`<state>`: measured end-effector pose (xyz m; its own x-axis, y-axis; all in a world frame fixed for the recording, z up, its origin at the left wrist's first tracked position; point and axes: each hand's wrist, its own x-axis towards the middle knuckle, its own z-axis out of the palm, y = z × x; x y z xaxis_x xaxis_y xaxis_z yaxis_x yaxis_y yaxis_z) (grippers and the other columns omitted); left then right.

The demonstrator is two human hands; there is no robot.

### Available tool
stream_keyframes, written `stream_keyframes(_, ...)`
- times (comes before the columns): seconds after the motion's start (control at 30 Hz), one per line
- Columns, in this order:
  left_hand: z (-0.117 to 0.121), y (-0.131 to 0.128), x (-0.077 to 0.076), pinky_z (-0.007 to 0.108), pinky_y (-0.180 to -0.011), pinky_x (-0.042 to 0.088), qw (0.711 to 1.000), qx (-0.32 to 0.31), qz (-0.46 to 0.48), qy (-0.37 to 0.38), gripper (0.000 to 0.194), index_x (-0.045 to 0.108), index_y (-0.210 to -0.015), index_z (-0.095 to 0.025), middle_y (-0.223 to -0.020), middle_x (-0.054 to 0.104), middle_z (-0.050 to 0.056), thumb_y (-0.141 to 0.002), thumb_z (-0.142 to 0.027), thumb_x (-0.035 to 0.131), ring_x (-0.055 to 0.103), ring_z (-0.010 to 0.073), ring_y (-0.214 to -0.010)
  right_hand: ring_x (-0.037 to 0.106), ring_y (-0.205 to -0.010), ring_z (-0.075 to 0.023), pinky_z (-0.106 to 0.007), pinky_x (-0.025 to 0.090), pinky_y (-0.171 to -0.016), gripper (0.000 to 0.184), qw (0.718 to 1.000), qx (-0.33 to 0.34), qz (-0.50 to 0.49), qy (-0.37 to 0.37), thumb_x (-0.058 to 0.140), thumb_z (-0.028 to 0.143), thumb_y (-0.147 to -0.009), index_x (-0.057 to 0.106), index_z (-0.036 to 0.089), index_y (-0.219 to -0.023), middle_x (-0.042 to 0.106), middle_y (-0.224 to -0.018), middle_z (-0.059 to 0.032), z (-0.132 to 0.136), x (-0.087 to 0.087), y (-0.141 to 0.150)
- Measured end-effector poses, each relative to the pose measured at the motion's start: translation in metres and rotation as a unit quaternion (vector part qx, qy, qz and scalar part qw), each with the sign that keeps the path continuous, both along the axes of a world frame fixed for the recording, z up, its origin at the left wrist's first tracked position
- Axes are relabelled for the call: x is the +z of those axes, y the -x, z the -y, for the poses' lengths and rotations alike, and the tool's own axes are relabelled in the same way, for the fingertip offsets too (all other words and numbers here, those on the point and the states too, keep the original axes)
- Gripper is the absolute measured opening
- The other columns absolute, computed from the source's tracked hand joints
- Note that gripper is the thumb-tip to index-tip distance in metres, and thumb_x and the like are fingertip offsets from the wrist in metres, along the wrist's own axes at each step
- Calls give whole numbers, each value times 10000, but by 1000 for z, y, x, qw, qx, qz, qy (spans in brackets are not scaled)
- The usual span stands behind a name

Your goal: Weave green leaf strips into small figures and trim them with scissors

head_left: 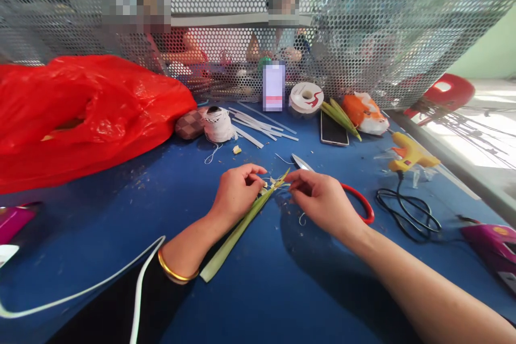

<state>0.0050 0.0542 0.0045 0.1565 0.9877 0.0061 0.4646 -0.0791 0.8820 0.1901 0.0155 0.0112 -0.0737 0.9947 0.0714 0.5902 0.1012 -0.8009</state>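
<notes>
A long green leaf strip (pixel 237 231) lies slanted on the blue table (pixel 258 290), its upper end between my two hands. My left hand (pixel 236 193), with a gold bangle on the wrist, pinches the leaf near its frayed tip. My right hand (pixel 322 199) is closed in a pinch on the tip and on a thin white thread hanging below it. Red-handled scissors (pixel 355 199) lie under and behind my right hand, blades pointing up left.
A big red plastic bag (pixel 80 113) fills the left. A white thread ball (pixel 217 123), white strips (pixel 258 123), tape spool (pixel 306 98), phone (pixel 334 131), more green leaves (pixel 341 117), yellow glue gun (pixel 409 155) with black cord (pixel 407 209). Mesh screen behind, people beyond it.
</notes>
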Motion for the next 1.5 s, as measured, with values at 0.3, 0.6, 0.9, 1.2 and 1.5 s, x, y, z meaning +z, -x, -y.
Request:
stream_keyframes(0.3,0,-2,-1,226,-594,452,972,-15,191,139,99,670,-767,-153,-650,639,-7,-777,-251,660,569,100,-601,668,-759,-185,-316,515,-705,275,996,80,43,18,513,82,-787,723,250,-846,723,-848,-12,-4,-10,-7)
stream_keyframes(0.6,4,-4,5,208,-542,380,938,-86,289,172,163,551,-790,-165,-749,658,11,-842,-314,594,487,70,-548,639,-713,-154,-290,533,-683,105,986,109,-110,60,568,193,-809,663,226,-778,669,-776,5,-4,-2,1)
stream_keyframes(0.9,5,-4,6,206,-552,357,936,-82,284,189,184,533,-756,-164,-673,601,-28,-819,-314,618,467,64,-547,600,-682,-137,-271,480,-649,109,982,75,-169,22,573,269,-864,592,209,-774,612,-715,13,1,3,9)
stream_keyframes(1.2,7,-5,3,211,-514,310,940,-79,272,188,193,529,-738,-174,-603,535,-52,-790,-330,629,430,69,-518,639,-623,-122,-264,485,-588,168,954,121,-272,42,498,356,-917,514,205,-845,644,-861,-28,9,-3,21)
stream_keyframes(1.5,9,-8,8,230,-569,366,958,-115,232,121,173,492,-720,-181,-595,523,-52,-829,-284,580,441,80,-542,586,-622,-127,-261,456,-614,144,978,137,-158,-8,404,187,-956,454,225,-826,590,-696,13,12,-7,18)
